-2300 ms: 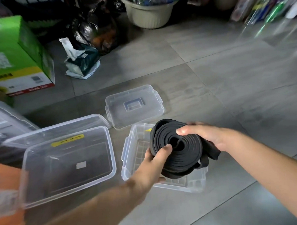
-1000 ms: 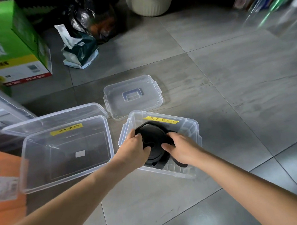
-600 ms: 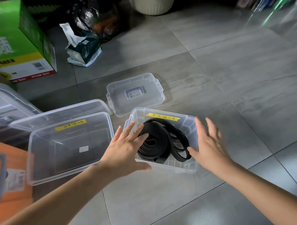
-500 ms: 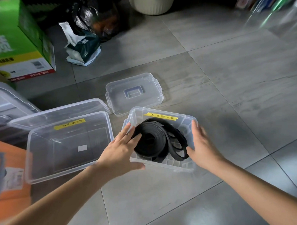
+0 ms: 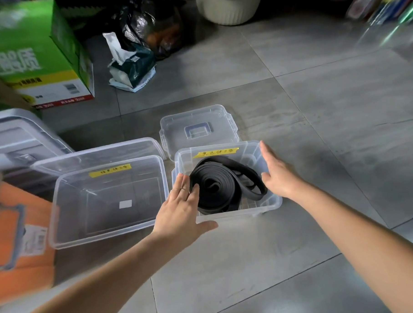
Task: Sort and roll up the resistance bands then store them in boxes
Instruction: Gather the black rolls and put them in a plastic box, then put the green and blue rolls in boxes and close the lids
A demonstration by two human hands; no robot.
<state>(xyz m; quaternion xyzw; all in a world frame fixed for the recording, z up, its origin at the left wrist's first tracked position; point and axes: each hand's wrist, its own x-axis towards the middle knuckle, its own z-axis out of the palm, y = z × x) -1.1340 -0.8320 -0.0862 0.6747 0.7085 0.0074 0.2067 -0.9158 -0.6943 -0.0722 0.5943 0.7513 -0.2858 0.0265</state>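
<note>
Band (image 5: 213,187): black, rolled up, lying in the small box (image 5: 240,215). One loose loop sticks out of the roll on the right.
Floor (image 5: 321,114): grey tiles. All the boxes sit on it.
Big box (image 5: 90,240): clear, open, just left of the small box. It has a yellow tag (image 5: 110,173). I see no band in it.
Small box: clear, open, with its own tag (image 5: 216,152) on the far wall. The band fills most of it.
Lid (image 5: 197,125): clear, with a handle, flat on the floor just behind the small box.
Left hand (image 5: 179,212): flat, fingers straight and close together. It lies over the left rim of the small box. The fingertips (image 5: 196,187) touch the side of the roll. It holds nothing.
Right hand (image 5: 278,176): flat, fingers straight, at the right wall of the small box. It holds nothing. I cannot tell if it touches the box.
Band feel: I think it is soft, bendy rubber, not heavy, and a bit grippy. It wants to spring open, as the loose loop shows.
Where to hold: best to take the whole roll by its two flat sides, with the loose loop tucked under a thumb, so it does not unroll.
Job: this band looks put away. I think the lid goes on next.
</note>
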